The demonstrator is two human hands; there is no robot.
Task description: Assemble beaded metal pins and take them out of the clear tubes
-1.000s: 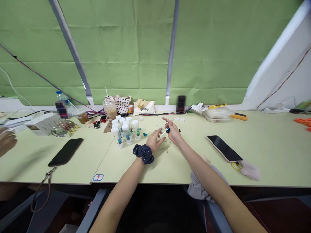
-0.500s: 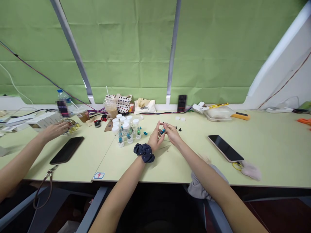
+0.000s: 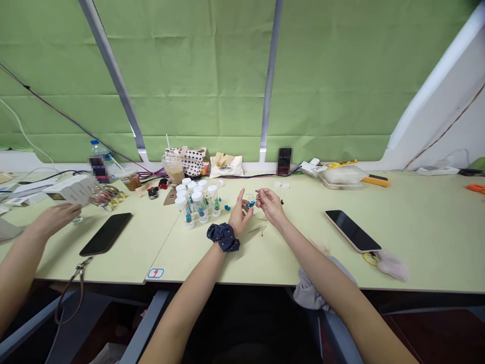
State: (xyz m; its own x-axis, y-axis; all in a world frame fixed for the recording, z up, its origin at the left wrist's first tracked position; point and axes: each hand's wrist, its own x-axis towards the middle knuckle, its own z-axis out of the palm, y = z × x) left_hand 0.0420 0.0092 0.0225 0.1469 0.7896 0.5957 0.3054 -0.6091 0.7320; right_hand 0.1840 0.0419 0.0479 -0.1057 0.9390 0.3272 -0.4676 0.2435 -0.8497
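While the left hand (image 3: 239,212) pinched a small blue bead (image 3: 250,205) between thumb and fingertips above the table (image 3: 288,247), the right hand (image 3: 268,202) closed on a thin wire — threading looked underway; the next move called for steady alignment of wire tip and bead hole.

red lightning sign on table-edge sticker (image 3: 155,273)

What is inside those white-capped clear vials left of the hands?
The white-capped vials hold small coloured bits near their bottoms, teal in the front ones and green in one at the right. The back vials' contents are hidden by the front ones, and the bits are too small to identify.
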